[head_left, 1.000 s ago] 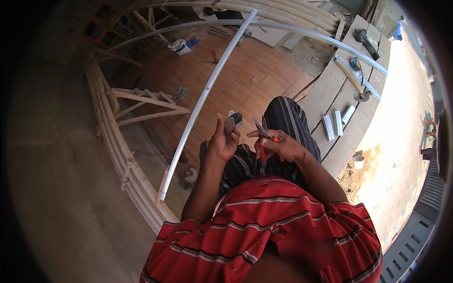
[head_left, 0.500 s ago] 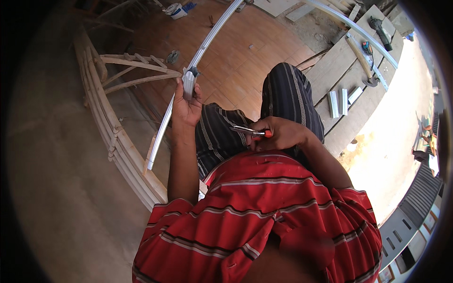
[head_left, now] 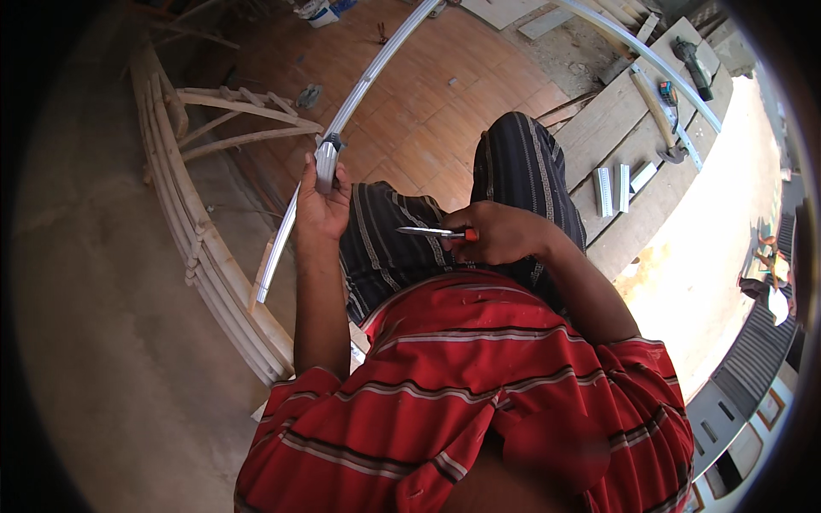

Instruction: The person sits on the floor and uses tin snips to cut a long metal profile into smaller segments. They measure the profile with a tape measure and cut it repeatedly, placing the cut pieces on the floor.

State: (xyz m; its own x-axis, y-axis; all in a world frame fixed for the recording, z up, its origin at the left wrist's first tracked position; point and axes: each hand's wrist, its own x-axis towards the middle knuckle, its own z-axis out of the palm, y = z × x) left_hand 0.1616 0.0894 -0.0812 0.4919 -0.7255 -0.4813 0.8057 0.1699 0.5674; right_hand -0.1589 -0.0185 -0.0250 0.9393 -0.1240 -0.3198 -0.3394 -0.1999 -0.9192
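My left hand [head_left: 323, 207] is closed around a short silvery metal channel piece [head_left: 326, 168], its fingers pointing away from me. The piece lies against a long, narrow ribbed metal strip [head_left: 366, 84], which slants from the far middle to the near left. Over my lap, my right hand [head_left: 506, 234] grips snips [head_left: 426, 232] with red handles. Their blades point left, apart from the metal strip. The fingers of that hand are partly hidden behind its back.
On the right, a plank bench [head_left: 620, 120] bears an angle grinder [head_left: 691, 67], a hammer [head_left: 657, 111], a tape measure [head_left: 668, 92] and short metal offcuts [head_left: 604, 191]. A wooden frame [head_left: 205, 256] stands to my left. Another metal strip [head_left: 629, 41] curves across the far right.
My left hand and the channel piece have shifted slightly left and nearer, along with the long strip's near end. My right hand has moved a little left, and the snips have turned.
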